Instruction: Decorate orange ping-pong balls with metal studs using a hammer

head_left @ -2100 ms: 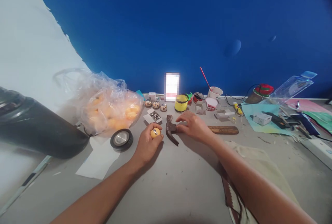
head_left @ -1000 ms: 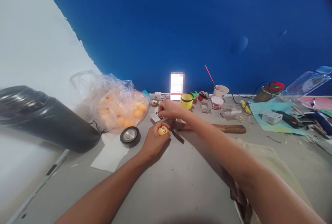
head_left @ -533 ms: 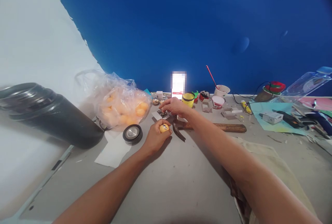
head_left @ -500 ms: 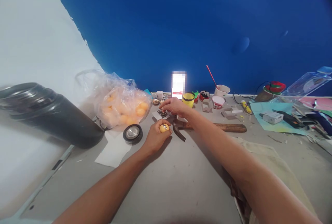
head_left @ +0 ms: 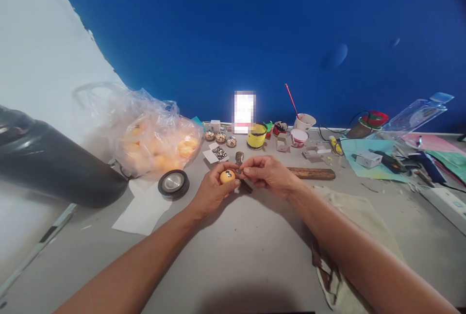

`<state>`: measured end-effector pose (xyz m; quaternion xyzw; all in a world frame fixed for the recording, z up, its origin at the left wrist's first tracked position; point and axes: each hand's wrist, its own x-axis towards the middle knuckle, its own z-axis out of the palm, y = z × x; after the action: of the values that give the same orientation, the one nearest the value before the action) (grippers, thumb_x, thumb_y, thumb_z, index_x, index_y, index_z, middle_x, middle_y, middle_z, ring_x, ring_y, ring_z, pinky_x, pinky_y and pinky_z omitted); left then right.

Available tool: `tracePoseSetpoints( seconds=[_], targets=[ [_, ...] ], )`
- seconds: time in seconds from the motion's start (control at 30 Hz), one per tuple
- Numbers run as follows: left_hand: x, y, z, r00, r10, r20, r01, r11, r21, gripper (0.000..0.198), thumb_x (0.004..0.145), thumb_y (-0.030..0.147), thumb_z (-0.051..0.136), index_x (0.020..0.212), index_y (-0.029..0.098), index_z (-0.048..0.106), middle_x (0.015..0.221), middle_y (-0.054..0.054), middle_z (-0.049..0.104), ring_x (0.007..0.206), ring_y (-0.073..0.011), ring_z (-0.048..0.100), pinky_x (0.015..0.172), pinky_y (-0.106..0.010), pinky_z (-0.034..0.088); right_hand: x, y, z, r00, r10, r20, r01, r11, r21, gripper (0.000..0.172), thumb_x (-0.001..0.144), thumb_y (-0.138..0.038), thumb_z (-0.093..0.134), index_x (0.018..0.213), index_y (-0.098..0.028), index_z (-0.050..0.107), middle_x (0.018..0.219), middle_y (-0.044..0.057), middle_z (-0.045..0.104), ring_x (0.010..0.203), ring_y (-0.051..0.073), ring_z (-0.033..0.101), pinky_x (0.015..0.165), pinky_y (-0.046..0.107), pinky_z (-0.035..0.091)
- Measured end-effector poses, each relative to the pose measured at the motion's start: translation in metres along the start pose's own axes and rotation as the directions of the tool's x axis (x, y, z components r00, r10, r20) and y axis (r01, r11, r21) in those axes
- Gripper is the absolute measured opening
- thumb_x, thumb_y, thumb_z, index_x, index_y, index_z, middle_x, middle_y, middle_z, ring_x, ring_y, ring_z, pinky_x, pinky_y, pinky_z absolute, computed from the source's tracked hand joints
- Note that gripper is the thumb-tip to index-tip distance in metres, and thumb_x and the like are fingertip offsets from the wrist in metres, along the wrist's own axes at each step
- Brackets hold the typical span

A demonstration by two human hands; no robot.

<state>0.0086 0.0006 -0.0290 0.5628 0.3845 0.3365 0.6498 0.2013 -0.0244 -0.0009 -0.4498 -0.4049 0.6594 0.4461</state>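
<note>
Two hands meet over the middle of the desk, somewhat toward its far edge. The left hand grips an orange ball, fingers curled round it from below and the side; two small dark eyes on the ball face up. The right hand has thumb and forefinger pinched tip to tip just beside the ball, the other fingers curled; whether anything sits in the pinch is too small to tell. A hammer lies behind the hands, its handle pointing to the right edge and its head partly hidden by the fingers. Past it, near the far edge, is a small white tray of studs. A tape roll lies left of the left hand, touching a sheet of paper, with a clear bag of orange balls behind it. A cloth lies under the right forearm.
</note>
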Motion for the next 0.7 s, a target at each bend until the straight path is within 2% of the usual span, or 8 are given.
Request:
tracePoseSetpoints(
  seconds=[0.13, 0.2, 0.4, 0.5, 0.63, 0.7],
  targets=[
    [-0.006, 0.002, 0.003, 0.993, 0.023, 0.118, -0.012, 0.996, -0.089, 0.040, 0.082, 0.033, 0.074, 0.118, 0.021, 0.060, 0.081, 0.001, 0.064, 0.068, -0.0117, 0.057, 0.065, -0.026, 0.049, -0.008, 0.018, -0.003, 1.000, 0.000, -0.029, 0.003, 0.993, 0.116, 0.038, 0.060, -0.041, 0.093, 0.076, -0.015, 0.071, 0.073, 0.003, 0.066, 0.055, 0.007, 0.041, 0.046, 0.020, 0.022],
    [-0.009, 0.003, 0.004, 0.990, 0.026, 0.136, -0.010, 0.993, -0.117, 0.040, 0.085, 0.034, 0.073, 0.120, 0.021, 0.060, 0.087, -0.001, 0.068, 0.076, -0.0144, 0.063, 0.072, -0.029, 0.053, -0.008, 0.021, -0.003, 1.000, -0.022, -0.021, 0.025, 0.990, 0.136, 0.038, 0.062, -0.043, 0.092, 0.074, -0.015, 0.070, 0.071, 0.002, 0.063, 0.056, 0.007, 0.043, 0.047, 0.021, 0.022],
    [-0.007, 0.003, 0.005, 0.998, 0.059, -0.001, -0.059, 0.998, -0.025, 0.050, 0.069, 0.028, 0.087, 0.114, 0.017, 0.068, 0.096, -0.004, 0.072, 0.084, -0.0168, 0.066, 0.073, -0.027, 0.055, -0.009, 0.019, 0.001, 0.998, -0.011, -0.069, 0.020, 0.991, 0.131, 0.036, 0.060, -0.042, 0.093, 0.074, -0.016, 0.072, 0.070, 0.001, 0.061, 0.058, 0.008, 0.044, 0.049, 0.022, 0.026],
    [-0.007, 0.003, 0.005, 0.998, 0.066, -0.002, -0.066, 0.998, -0.015, 0.051, 0.071, 0.030, 0.085, 0.117, 0.018, 0.068, 0.098, -0.005, 0.073, 0.087, -0.0195, 0.069, 0.075, -0.030, 0.058, -0.010, 0.020, 0.000, 0.998, 0.002, -0.068, 0.006, 0.993, 0.118, 0.036, 0.060, -0.043, 0.093, 0.071, -0.016, 0.071, 0.070, 0.001, 0.063, 0.058, 0.008, 0.045, 0.050, 0.022, 0.027],
    [-0.007, 0.000, 0.004, 0.990, 0.133, -0.045, -0.129, 0.987, 0.091, 0.037, 0.078, 0.035, 0.081, 0.110, 0.018, 0.072, 0.104, -0.006, 0.074, 0.090, -0.0206, 0.070, 0.081, -0.033, 0.059, -0.009, 0.024, -0.002, 0.995, 0.018, -0.098, -0.010, 0.997, 0.078, 0.035, 0.062, -0.043, 0.092, 0.072, -0.016, 0.071, 0.067, 0.000, 0.062, 0.057, 0.008, 0.043, 0.050, 0.023, 0.028],
    [-0.007, -0.003, 0.004, 0.988, 0.146, -0.056, -0.139, 0.985, 0.106, 0.037, 0.078, 0.035, 0.081, 0.109, 0.019, 0.073, 0.107, -0.006, 0.074, 0.091, -0.0209, 0.070, 0.081, -0.033, 0.059, -0.008, 0.025, -0.003, 0.994, 0.036, -0.106, -0.029, 0.997, 0.069, 0.034, 0.062, -0.042, 0.092, 0.072, -0.016, 0.071, 0.067, 0.000, 0.063, 0.057, 0.008, 0.044, 0.051, 0.023, 0.028]
  ],
)
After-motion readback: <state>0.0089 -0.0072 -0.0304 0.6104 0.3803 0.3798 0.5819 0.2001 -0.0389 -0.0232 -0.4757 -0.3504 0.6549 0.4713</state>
